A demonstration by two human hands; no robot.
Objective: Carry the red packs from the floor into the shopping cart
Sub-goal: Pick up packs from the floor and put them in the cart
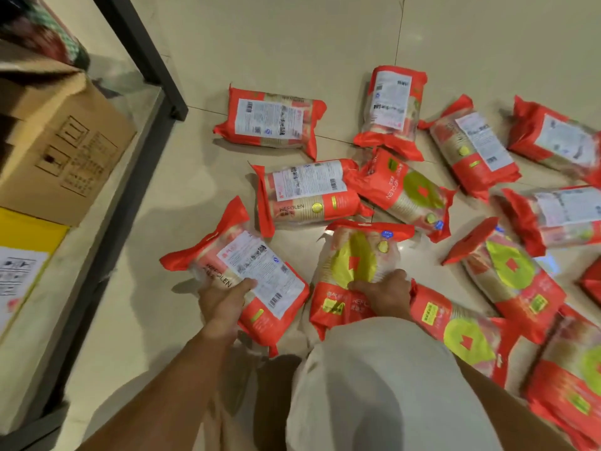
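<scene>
Ahead of a pale knee (374,385), the left hand (224,307) clasps 1 red pack (260,265) in curled fingers, the right hand (383,294) a 2nd pack (351,262), mid-pickup; lifting both likely follows.

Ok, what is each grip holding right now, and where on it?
Left grip holds the label-up pack by its near long edge, thumb on top. Right grip clasps the green-circle pack across its middle.
</scene>
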